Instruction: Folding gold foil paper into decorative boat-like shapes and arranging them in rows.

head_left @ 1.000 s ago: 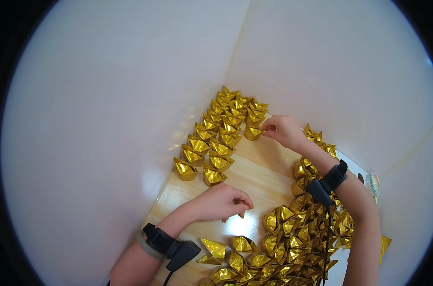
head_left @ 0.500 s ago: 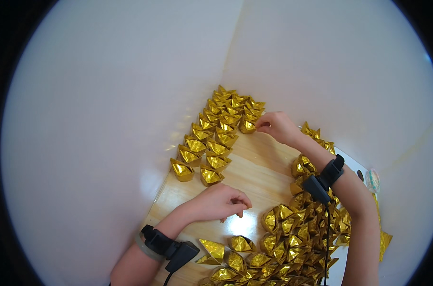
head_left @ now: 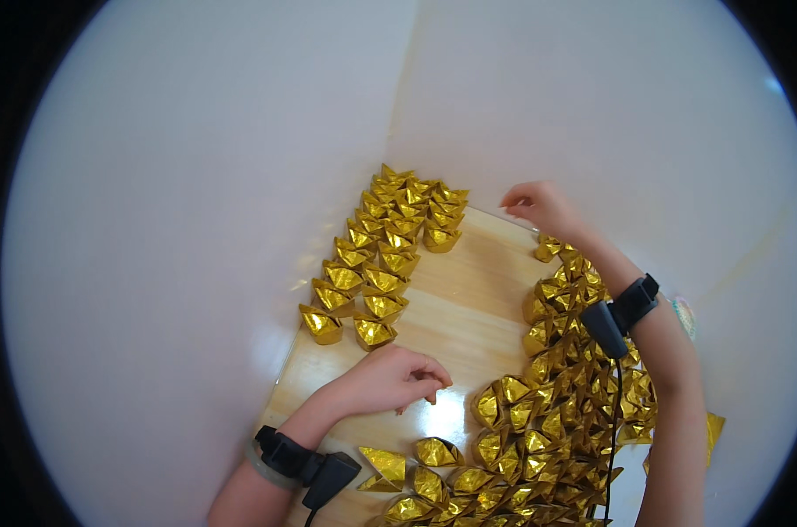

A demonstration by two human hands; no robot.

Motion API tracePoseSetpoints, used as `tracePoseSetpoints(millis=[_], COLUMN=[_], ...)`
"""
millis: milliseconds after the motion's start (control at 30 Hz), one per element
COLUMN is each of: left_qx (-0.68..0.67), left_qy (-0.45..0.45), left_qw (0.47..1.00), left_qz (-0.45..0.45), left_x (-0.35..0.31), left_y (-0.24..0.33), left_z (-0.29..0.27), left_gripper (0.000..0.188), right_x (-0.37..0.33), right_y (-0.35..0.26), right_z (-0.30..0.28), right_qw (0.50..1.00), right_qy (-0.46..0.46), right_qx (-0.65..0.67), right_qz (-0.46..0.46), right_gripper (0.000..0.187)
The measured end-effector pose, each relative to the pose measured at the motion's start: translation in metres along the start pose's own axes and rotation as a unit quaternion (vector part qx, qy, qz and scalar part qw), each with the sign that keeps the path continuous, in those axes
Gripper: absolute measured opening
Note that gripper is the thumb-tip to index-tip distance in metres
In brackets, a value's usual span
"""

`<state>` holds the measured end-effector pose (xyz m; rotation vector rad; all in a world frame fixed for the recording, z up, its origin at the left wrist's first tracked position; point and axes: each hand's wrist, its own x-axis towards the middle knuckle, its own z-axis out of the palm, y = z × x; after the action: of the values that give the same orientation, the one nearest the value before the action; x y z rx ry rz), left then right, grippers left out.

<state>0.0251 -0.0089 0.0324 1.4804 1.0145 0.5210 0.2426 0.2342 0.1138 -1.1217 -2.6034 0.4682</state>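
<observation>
My right hand [head_left: 543,209] is raised past the far edge of the wooden table, its fingers loosely bent with nothing visible between them. To its left stand rows of gold foil paper ingots [head_left: 385,279]; the shortest row ends in a single gold ingot [head_left: 441,239]. My left hand [head_left: 392,379] hovers over the table just below the nearest ingots of those rows. Its fingers curl loosely, somewhat apart, and no object shows in them. Close to that hand lies a pointed gold foil piece [head_left: 383,468], beside a large heap of gold ingots [head_left: 539,443].
The pale wooden table [head_left: 468,303] meets white walls [head_left: 196,193] at the left and back. Each wrist wears a black strapped device [head_left: 620,318] with a cable. Behind my right arm are a small round pale-coloured item [head_left: 685,318] and a gold foil sheet [head_left: 714,430].
My right hand has let go of the last ingot in the short row and moved right, away from it. The view has shifted slightly; my left hand stays nearly in place.
</observation>
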Motion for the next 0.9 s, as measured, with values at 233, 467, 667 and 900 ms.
tracePoseSetpoints(millis=[233,467,667,900], left_qx=[0.002,-0.001,0.004,0.010], left_qy=[0.013,0.012,0.010,0.007], left_qw=[1.000,1.000,1.000,1.000], left_qz=[-0.025,-0.016,-0.013,-0.009], left_x=[-0.003,-0.001,-0.003,-0.004], left_y=[-0.002,-0.003,0.000,-0.001], left_z=[-0.001,0.000,-0.001,-0.001], left_gripper=[0.023,0.023,0.024,0.024], right_x=[-0.039,-0.054,-0.053,-0.047], right_y=[0.067,0.090,0.080,-0.020], right_z=[-0.031,-0.015,-0.015,-0.004], right_qw=[0.987,0.975,0.992,1.000], right_qy=[-0.030,-0.039,-0.012,-0.007], right_qx=[-0.145,-0.216,-0.108,-0.014], right_qz=[0.056,0.009,0.071,0.027], right_gripper=[0.023,0.022,0.011,0.012])
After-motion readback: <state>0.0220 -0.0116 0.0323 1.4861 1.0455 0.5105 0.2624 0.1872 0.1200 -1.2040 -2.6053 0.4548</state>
